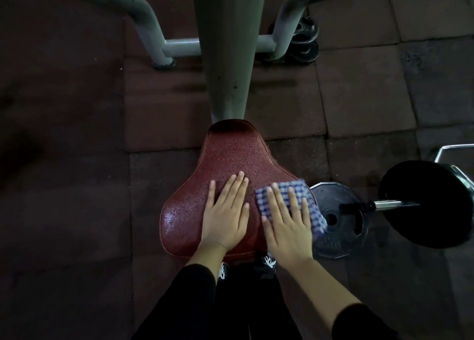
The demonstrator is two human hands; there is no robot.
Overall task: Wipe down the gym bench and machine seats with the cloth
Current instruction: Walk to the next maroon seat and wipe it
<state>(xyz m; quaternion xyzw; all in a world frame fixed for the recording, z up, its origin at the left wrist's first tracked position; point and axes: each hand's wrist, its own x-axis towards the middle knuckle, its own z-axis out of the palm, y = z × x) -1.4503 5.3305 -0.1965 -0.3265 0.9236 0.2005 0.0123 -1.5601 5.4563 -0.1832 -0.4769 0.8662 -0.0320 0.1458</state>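
The cloth (305, 201), a blue-and-white checked one, lay spread on the right-hand part of the red machine seat (225, 165), its far edge hanging over the seat's right side. I had my right hand (288, 226) flat on top of it, fingers straight and slightly fanned, pressing it down rather than gripping it. My left hand (225, 216) lay just beside, palm down on the bare textured seat, fingers straight and together, holding nothing. The seat's surface showed a wet sheen near its left edge. Beyond its narrow end rose the grey machine post (225, 57), with grey frame tubes (179, 45) on either side. To my right, a black weight plate (341, 219) lay on the dark tiled floor (359, 95), near a loaded barbell (425, 203).
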